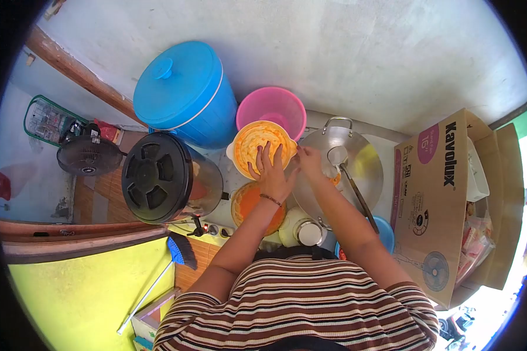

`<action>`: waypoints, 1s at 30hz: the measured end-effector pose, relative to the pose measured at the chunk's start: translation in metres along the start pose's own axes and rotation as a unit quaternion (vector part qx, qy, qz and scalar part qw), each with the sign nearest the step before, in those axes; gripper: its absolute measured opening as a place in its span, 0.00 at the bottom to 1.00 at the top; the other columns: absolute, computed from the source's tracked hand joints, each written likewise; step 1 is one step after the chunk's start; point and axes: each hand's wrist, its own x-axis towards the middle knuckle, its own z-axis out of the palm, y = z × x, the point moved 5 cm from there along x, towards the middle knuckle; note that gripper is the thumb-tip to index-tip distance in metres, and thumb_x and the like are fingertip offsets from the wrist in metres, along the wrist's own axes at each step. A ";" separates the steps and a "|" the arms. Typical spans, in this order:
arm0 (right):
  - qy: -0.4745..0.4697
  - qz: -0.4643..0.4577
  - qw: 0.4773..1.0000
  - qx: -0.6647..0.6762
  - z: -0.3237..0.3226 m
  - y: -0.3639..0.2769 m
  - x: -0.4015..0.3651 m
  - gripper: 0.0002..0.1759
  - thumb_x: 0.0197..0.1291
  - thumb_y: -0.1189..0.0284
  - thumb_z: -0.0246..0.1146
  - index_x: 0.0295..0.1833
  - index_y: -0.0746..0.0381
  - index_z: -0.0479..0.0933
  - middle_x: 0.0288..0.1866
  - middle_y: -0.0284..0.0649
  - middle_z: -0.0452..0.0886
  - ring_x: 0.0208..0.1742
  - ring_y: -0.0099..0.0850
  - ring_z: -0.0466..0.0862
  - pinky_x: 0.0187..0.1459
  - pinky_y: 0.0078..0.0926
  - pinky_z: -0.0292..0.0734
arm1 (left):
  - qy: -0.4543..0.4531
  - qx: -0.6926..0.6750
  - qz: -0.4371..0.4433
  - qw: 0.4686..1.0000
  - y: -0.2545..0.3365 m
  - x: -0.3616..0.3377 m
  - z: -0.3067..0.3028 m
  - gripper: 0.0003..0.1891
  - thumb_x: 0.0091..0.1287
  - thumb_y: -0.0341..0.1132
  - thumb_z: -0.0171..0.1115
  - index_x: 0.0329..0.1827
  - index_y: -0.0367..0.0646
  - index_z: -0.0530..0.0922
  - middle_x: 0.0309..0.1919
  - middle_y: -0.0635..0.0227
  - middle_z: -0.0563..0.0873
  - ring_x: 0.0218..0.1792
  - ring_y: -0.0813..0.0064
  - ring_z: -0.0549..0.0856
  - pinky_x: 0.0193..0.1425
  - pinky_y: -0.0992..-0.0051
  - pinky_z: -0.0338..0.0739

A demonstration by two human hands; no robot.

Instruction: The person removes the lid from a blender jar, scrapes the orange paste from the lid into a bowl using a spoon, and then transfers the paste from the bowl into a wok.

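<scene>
- From my feed, 11 o'clock: blue bin [184, 93], smooth glossy plastic, lid too.
- 12 o'clock: pink basin [273, 106], semi-gloss plastic; bowl [257, 140], glossy, wet orange smear.
- 1 o'clock: wok [363, 167] and ladle [338, 155], bare shiny metal.
- 3 o'clock: box [430, 199], matt printed cardboard.
- 9 o'clock: urn [164, 178], polished metal wall, matt black lid.
- Wall [363, 52]: rough plaster.

Bowl [256, 139] left of wok [366, 167] — bucket [272, 108] behind

shirt [298, 304]: short-sleeved tee, horizontal stripes all over, dark brown and maroon bands on cream
sleeves [184, 310]: same stripes, end above the elbows
forearms: bare
bracelet [270, 200]: thin dark band, looks beaded, on left wrist
left hand [270, 172]: bare
right hand [310, 164]: bare, wrist plain
</scene>
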 end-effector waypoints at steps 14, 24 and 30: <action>0.172 0.037 0.964 0.198 -0.042 0.015 0.019 0.12 0.71 0.72 0.55 0.46 0.71 0.76 0.39 0.44 0.83 0.36 0.32 0.85 0.38 0.27 0.83 | -0.027 -0.011 -0.007 1.000 0.015 0.002 0.010 0.42 0.55 0.50 0.70 0.73 0.53 0.62 0.73 0.60 0.57 0.75 0.53 0.51 0.70 0.36 0.38; 0.154 0.073 0.941 0.293 -0.033 0.012 0.022 0.09 0.70 0.71 0.55 0.46 0.66 0.75 0.35 0.38 0.82 0.30 0.24 0.82 0.29 0.17 0.76 | -0.016 -0.009 -0.012 1.000 0.012 0.003 0.013 0.41 0.55 0.51 0.70 0.72 0.52 0.63 0.72 0.59 0.58 0.75 0.53 0.52 0.70 0.36 0.39; 0.142 0.088 0.940 0.297 -0.035 0.005 0.018 0.09 0.68 0.71 0.56 0.48 0.65 0.75 0.34 0.35 0.81 0.30 0.23 0.80 0.31 0.18 0.74 | -0.019 -0.009 -0.012 1.000 0.010 0.002 0.016 0.41 0.55 0.50 0.70 0.72 0.52 0.63 0.72 0.59 0.58 0.74 0.53 0.53 0.70 0.36 0.39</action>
